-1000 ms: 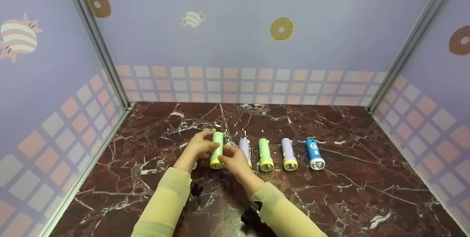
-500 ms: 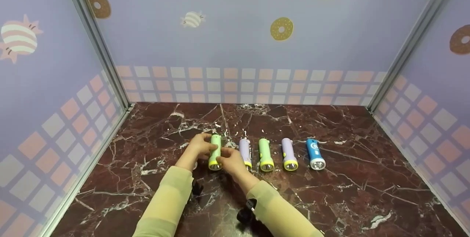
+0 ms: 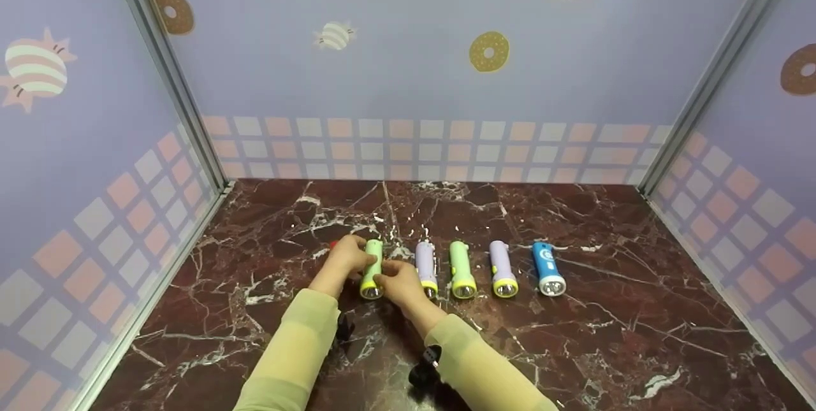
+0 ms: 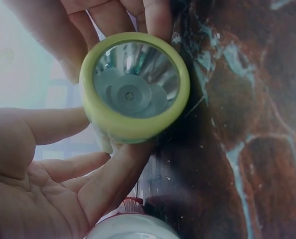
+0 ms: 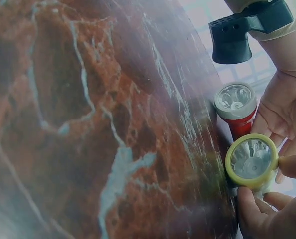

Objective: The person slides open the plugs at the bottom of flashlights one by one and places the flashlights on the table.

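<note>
Both hands are on a light green flashlight point(image 3: 373, 270) with a yellow head, at the left part of a row of flashlights. My left hand point(image 3: 345, 262) grips its body from the left, thumb over the top. My right hand point(image 3: 403, 283) pinches it near the head from the right. Seen from the left wrist, the yellow rim point(image 4: 135, 130) and clear lens face the camera, close beside the table surface. A red flashlight point(image 5: 241, 125) with a pale head lies just left of it, mostly hidden behind the left hand in the head view.
To the right lie a purple flashlight point(image 3: 425, 261), another green flashlight point(image 3: 459, 264), a second purple flashlight point(image 3: 501, 262) and a blue flashlight point(image 3: 546, 262) with a white head. The dark red marbled table point(image 3: 612, 334) is enclosed by patterned walls point(image 3: 408, 79).
The green flashlight has moved slightly left and toward the person, away from the neighbouring purple one, with both hands on it. A bit of the red flashlight now shows behind the left hand.
</note>
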A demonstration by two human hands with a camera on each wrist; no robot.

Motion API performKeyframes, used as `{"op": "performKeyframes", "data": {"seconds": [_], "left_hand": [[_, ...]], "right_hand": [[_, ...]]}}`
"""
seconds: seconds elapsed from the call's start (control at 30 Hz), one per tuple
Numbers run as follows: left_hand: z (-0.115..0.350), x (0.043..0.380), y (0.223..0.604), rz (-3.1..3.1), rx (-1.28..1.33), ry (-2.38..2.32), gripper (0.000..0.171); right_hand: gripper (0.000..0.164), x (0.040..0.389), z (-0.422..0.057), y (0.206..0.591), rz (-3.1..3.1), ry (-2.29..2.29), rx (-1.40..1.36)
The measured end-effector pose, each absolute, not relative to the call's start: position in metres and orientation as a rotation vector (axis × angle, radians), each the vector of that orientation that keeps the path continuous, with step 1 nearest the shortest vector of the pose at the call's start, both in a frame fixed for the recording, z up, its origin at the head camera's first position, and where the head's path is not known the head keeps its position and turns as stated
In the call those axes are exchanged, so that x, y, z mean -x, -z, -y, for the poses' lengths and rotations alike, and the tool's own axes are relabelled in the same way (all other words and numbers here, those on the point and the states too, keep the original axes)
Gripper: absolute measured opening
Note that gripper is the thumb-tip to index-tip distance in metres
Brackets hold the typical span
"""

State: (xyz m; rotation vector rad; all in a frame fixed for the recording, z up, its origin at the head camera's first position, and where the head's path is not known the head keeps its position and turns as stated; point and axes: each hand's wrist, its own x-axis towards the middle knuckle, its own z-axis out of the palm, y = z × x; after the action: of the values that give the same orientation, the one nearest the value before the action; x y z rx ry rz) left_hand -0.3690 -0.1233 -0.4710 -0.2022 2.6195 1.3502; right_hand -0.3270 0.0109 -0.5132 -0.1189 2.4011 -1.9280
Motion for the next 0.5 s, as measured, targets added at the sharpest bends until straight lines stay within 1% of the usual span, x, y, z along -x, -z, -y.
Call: {"op": "performKeyframes", "data": {"seconds": [0.3, 0.5], "left_hand": [[0.1206, 0.3681, 0.4705, -2.723, 0.204, -1.222, 0.043], [0.1212, 0.3661, 0.4707, -2.804, 0.172, -1.137, 0.042]], "right_hand": [[0.037, 0.3274, -0.0096, 0.5154, -2.446, 1.905, 0.15], [0.031, 0.326, -0.009, 0.5155, -2.461, 1.901, 0.178]]}}
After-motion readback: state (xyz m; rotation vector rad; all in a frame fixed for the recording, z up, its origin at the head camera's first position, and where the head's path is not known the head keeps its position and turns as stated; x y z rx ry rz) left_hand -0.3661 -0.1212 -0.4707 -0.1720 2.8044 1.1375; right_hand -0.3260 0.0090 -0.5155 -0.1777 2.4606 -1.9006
